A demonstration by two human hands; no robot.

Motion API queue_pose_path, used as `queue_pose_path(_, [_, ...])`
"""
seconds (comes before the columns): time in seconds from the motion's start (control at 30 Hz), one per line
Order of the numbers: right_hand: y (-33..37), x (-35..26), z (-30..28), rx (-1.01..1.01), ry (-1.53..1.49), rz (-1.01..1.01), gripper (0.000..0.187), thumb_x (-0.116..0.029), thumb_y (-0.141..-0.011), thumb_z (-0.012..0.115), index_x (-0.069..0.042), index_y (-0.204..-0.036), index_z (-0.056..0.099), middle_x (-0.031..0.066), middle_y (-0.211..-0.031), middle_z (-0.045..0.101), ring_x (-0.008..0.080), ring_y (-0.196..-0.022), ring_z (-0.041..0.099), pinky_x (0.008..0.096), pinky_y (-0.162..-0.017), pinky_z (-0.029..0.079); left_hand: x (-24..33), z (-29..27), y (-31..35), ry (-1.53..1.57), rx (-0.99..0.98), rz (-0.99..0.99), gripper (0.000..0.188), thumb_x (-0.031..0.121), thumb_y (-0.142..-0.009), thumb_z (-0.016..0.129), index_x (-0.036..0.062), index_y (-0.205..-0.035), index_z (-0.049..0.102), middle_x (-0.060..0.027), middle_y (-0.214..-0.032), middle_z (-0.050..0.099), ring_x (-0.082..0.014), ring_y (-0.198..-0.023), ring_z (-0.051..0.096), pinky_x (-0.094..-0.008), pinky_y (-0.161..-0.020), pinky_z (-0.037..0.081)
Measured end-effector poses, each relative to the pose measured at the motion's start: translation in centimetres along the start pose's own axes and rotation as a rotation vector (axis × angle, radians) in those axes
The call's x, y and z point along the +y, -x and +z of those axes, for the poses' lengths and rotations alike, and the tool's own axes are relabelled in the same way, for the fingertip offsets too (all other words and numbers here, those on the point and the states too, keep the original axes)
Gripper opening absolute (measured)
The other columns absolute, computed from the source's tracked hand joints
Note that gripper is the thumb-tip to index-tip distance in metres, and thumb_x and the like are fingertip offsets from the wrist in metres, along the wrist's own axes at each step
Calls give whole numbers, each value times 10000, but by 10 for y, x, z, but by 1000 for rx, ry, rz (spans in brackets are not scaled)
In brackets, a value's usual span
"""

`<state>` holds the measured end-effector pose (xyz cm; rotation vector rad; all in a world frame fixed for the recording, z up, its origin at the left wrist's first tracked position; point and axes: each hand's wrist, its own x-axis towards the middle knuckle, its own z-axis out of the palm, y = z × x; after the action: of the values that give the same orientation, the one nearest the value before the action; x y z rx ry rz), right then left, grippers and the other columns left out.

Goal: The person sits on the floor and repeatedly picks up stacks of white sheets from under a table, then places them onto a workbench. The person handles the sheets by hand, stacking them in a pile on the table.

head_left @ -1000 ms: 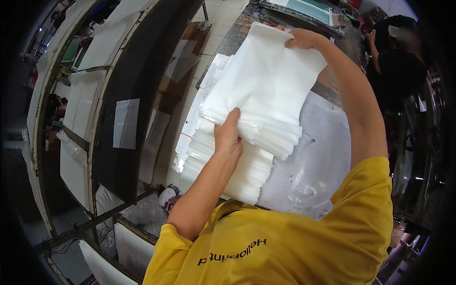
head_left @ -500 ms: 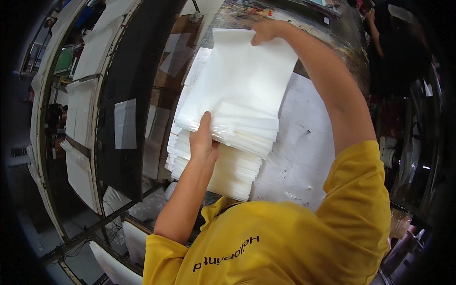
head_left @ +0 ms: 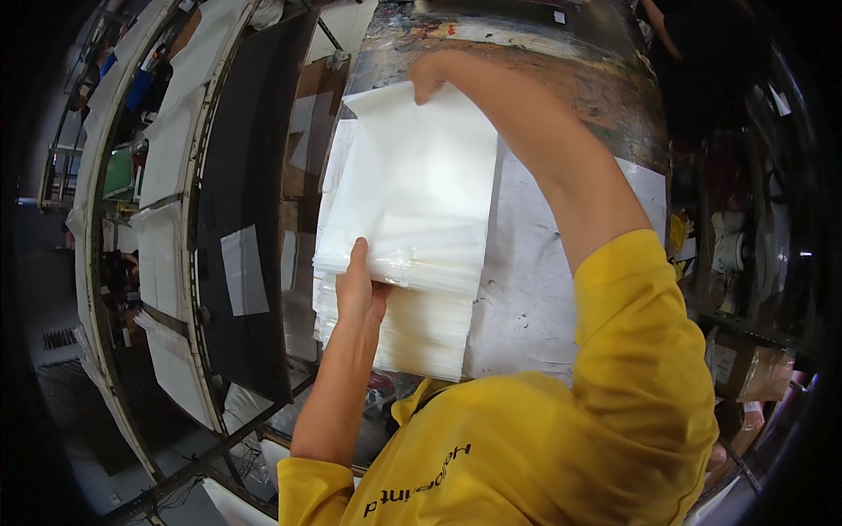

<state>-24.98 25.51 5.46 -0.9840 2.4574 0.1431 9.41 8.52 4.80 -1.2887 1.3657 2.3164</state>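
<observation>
A stack of white, slightly translucent sheets (head_left: 421, 167) lies before me, its near edges fanned out in thin layers. My left hand (head_left: 358, 287) grips the near edge of the upper sheets, thumb on top and fingers tucked underneath. At the far edge my right hand (head_left: 428, 74) pinches the top sheet, which bends up a little at its far left corner. Below the gripped sheets sits a thicker pile of the same sheets (head_left: 421, 337), close to my body.
The worktable (head_left: 535, 254) is covered in pale, scuffed paper, its far part stained with paint. To the left stand a dark upright board (head_left: 250, 202) and a rack (head_left: 206, 114) holding white sheets. A cardboard box (head_left: 745, 364) is at right; another person (head_left: 710, 61) stands far right.
My right hand has moved left and slightly nearer with the far edge of the sheet. The fanned near edges lie more evenly together. My left hand keeps its hold, and the view has shifted.
</observation>
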Motion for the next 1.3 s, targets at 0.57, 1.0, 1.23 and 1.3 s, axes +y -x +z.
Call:
queue_pose_path(0.57, [-30, 1, 19, -7, -69, 0, 504, -293, -725, 748, 19, -1119, 694, 211, -1152, 673, 360, -1065, 641, 455, -878, 509, 2, 2, 8, -100, 68, 37, 567, 304, -978, 588, -41, -1386, 398, -171, -1343, 489, -324, -1215, 519, -471, -1008, 458])
queue_pose_path(1.0, [-22, -3, 28, -8, -96, 22, 395, -246, -703, 732, 15, -999, 730, 204, -1028, 705, 354, -958, 674, 448, -784, 538, 84, -8, -1, -837, 113, 784, 598, 258, -904, 660, -109, -1332, 459, -285, -1407, 470, -351, -1314, 463, -383, -1076, 352])
queue_pose_path(1.23, [-4, -4, 48, 213, -223, 255, 418, -170, -735, 708, -22, -1125, 686, 185, -1124, 682, 355, -1034, 657, 488, -859, 527, 106, 19, -128, -1321, -10, 709, 736, 369, -846, 660, -133, -1331, 428, -339, -1291, 541, -422, -1220, 539, -416, -1039, 413])
queue_pose_path(1.3, [6, -1, 57, 315, -250, 341, 455, -147, -759, 691, -36, -1198, 640, 186, -1168, 656, 357, -1082, 630, 490, -918, 501, 106, 35, -146, -1348, -61, 683, 726, 380, -843, 648, -135, -1309, 440, -353, -1269, 546, -443, -1204, 543, -433, -1033, 422])
